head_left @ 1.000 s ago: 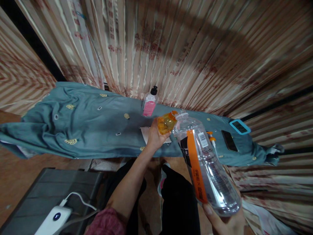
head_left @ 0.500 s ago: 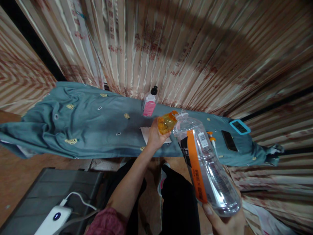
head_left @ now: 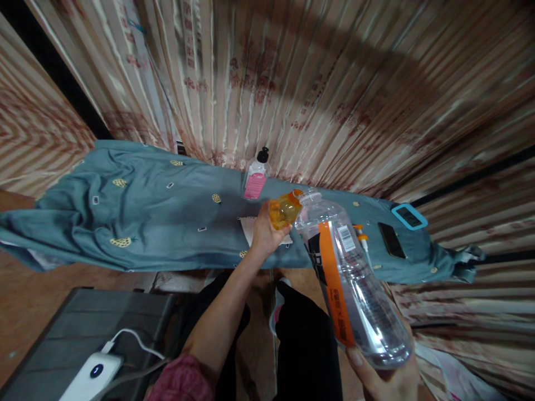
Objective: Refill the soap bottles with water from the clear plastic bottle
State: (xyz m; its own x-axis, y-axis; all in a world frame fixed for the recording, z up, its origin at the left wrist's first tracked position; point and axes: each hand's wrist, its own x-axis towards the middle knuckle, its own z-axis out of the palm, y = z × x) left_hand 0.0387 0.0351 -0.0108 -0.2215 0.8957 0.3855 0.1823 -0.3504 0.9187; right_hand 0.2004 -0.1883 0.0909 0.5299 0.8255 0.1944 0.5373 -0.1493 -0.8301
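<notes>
A teal cloth [head_left: 146,223] covers the tabletop below the curtain [head_left: 334,83]. The right hand [head_left: 388,379] grips the base of a large clear bottle [head_left: 351,278], tilted mouth to mouth against a small orange bottle [head_left: 284,210] gripped in the left hand [head_left: 263,234]. Behind stands a pink-labelled pump bottle [head_left: 256,179].

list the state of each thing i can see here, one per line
large clear bottle: uncapped, tilted, mouth at the small bottle, base held by right hand
small orange bottle: open, tilted, held in left hand
pump bottle: upright, pump top on, standing on the cloth
teal cloth: spread out, wrinkled
phone: lying flat, screen dark
power bank: cable plugged in, light on
</notes>
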